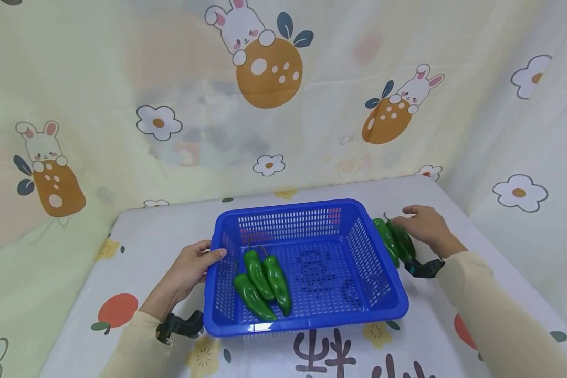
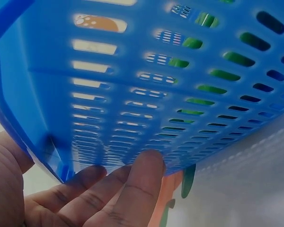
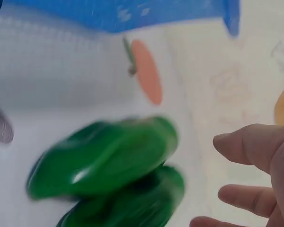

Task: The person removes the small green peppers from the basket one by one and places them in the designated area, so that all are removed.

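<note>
My left hand (image 1: 192,266) grips the left rim of a blue plastic basket (image 1: 306,322), thumb over the rim and fingers along the outside of its slotted wall (image 2: 146,80). Three glossy green peppers (image 1: 275,278) lie together in the left part of the basket. Just beyond its right wall, two more green peppers (image 1: 403,239) lie side by side on the table. Over these hovers my right hand (image 1: 425,227). In the right wrist view its thumb and fingers are spread apart, with a gap between them and the peppers (image 3: 106,156).
A white cloth (image 1: 156,236) printed with fruit, flowers and dark characters covers the table. Behind it hangs a pale curtain (image 1: 193,173) with rabbit prints, and another cloth wall (image 1: 520,236) closes the right side. Dark bands (image 1: 181,325) sit on both wrists.
</note>
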A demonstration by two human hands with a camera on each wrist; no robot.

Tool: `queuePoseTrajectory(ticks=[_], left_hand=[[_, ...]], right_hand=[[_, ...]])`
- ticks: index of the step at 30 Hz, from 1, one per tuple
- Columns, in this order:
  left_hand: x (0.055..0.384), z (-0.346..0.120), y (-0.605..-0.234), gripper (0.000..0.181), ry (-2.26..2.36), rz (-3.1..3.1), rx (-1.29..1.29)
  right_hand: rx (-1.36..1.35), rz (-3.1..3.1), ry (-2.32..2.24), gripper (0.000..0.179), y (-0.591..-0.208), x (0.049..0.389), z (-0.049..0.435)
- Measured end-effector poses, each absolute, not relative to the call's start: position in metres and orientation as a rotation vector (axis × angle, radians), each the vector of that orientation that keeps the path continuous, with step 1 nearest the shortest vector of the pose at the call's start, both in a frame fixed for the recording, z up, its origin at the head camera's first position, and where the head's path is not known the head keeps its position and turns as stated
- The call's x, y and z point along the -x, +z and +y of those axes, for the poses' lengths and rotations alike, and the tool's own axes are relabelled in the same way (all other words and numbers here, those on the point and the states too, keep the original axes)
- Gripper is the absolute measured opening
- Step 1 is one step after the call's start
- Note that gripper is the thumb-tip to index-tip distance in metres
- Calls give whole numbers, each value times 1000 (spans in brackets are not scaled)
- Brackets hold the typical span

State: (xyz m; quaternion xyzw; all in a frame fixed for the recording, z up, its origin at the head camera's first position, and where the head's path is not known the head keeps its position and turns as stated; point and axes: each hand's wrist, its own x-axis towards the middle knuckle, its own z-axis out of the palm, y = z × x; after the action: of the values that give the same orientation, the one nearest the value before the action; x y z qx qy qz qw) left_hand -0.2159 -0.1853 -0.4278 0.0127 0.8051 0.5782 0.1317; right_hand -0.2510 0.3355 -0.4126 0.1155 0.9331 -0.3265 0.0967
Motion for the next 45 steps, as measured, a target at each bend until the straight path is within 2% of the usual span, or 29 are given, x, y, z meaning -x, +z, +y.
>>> queuePoseTrajectory(ticks=[11, 21, 29, 35, 45], left_hand=[[214, -185, -425, 49, 1676, 2343, -69], [216, -185, -423, 50, 1673, 2336, -67], [217, -186, -425, 47, 1688, 2329, -42], [216, -187, -426, 49, 1687, 2332, -46], [218, -188, -427, 46, 1692, 2334, -34]], right_hand=[[-167, 2822, -1043, 84, -358, 247, 277], [34, 2846, -1264, 74, -334, 230, 206], [118, 2715, -1280, 69, -350, 230, 161], [139, 2575, -1264, 73, -371, 235, 130], [150, 2382, -1259, 74, -398, 247, 101]])
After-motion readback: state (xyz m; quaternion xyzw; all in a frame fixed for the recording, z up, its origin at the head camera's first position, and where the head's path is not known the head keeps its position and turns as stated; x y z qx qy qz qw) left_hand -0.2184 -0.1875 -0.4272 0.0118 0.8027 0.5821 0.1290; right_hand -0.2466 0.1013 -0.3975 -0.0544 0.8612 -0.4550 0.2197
